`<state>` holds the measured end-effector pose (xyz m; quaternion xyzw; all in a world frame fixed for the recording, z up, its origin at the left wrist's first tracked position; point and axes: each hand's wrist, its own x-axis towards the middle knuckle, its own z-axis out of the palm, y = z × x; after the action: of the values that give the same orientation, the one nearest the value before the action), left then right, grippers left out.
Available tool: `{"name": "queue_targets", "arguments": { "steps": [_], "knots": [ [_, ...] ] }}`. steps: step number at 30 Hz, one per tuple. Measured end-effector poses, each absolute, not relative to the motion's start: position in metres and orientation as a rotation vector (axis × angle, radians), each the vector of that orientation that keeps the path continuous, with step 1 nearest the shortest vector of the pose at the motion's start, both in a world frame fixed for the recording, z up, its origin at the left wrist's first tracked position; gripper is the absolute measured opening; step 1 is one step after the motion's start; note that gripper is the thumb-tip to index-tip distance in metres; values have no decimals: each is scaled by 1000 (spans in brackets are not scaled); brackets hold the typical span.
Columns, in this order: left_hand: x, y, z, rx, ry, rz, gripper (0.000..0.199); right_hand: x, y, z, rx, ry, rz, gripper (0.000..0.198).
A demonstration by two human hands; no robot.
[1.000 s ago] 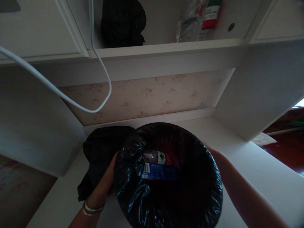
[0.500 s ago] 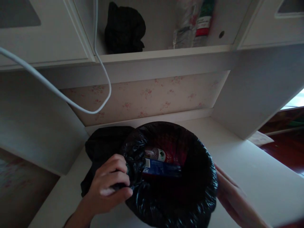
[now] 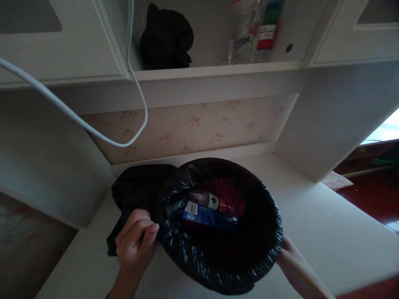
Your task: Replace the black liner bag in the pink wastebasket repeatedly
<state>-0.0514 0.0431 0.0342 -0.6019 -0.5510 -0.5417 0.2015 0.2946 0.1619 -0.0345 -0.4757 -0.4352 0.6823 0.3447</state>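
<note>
A trash can lined with a black trash bag (image 3: pixel 202 265) stands tilted towards me on the white desktop, the bag folded over its rim. Inside lie a blue box (image 3: pixel 208 216) with a barcode and a plastic bottle (image 3: pixel 213 202) with a red and white label. At the left rim, my left hand (image 3: pixel 137 238) is closed in a fist on the bag's edge. My right hand (image 3: pixel 289 253) is against the can's right side, its fingers hidden behind the can.
Black cloth or plastic (image 3: pixel 134 187) lies behind the left hand. Overhead, an open shelf (image 3: pixel 215 72) holds a black bundle (image 3: pixel 168 37) and clear bottles (image 3: pixel 245 37). A white cable (image 3: pixel 90 131) hangs at the left. A side panel (image 3: pixel 336 108) borders the desk.
My left hand has moved a little left and down, its fingers closing into a fist at the rim. The right hand has slid further behind the can, and the can's mouth has shifted slightly left.
</note>
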Motion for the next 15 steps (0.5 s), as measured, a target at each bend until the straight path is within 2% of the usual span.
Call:
{"name": "queue_targets", "arguments": {
  "steps": [5,8,11,13,15],
  "knots": [
    [-72,49,27,-1432,-1946,-1438,50,321,171,-46,-1216,-1704,1813,33],
    [-76,44,33,-1335,-2172,-1432,46,346,197,-27,-1119,-1964,1682,40],
    [-69,32,42,-1118,-2372,-1671,42,346,228,9,-1220,-1669,1361,54],
    [-61,29,48,-1090,-2464,-1920,50,326,250,38,-1227,-1531,1158,59],
    [-52,36,54,-1195,-2547,-2145,62,293,271,64,-1141,-1571,1091,59]
  ]
}}
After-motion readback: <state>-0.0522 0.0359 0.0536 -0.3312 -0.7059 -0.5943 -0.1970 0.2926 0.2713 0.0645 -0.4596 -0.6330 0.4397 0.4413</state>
